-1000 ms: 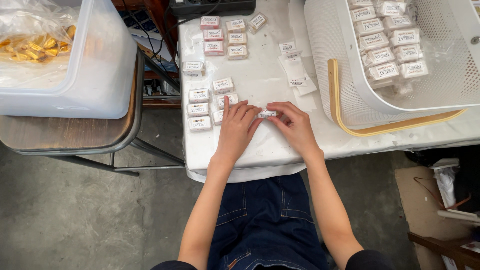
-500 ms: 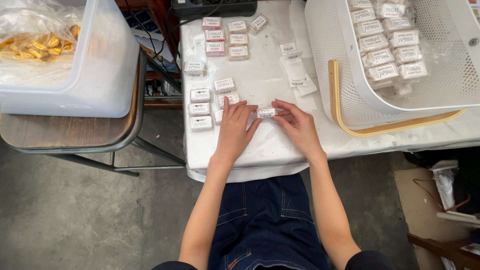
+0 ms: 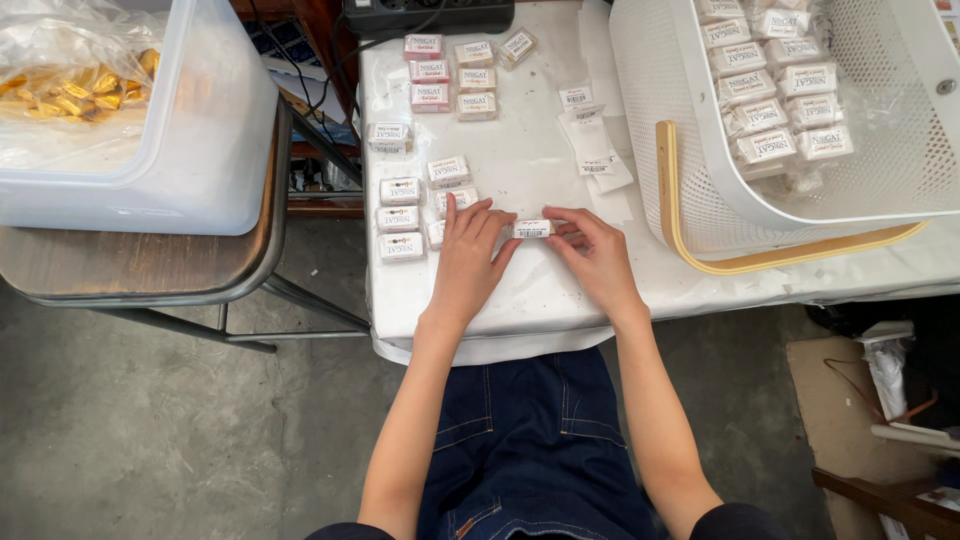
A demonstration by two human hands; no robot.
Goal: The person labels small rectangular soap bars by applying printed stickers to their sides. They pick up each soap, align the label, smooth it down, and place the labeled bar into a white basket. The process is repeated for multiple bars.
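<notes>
I see a bare grey concrete floor (image 3: pixel 150 440), a white-covered table (image 3: pixel 520 300), and a round wooden stool (image 3: pixel 130 265) on metal legs beside it.

Your left hand (image 3: pixel 468 250) and right hand (image 3: pixel 595 255) meet on the table (image 3: pixel 520 300), with one small wrapped packet (image 3: pixel 532 228) between their fingertips. More packets (image 3: pixel 400 218) lie just left of your left hand and others (image 3: pixel 452 72) farther back. The basket (image 3: pixel 690 200) sits to your right with packets inside; the tub (image 3: pixel 190 150) stands on the stool (image 3: pixel 150 270) to your left.
</notes>
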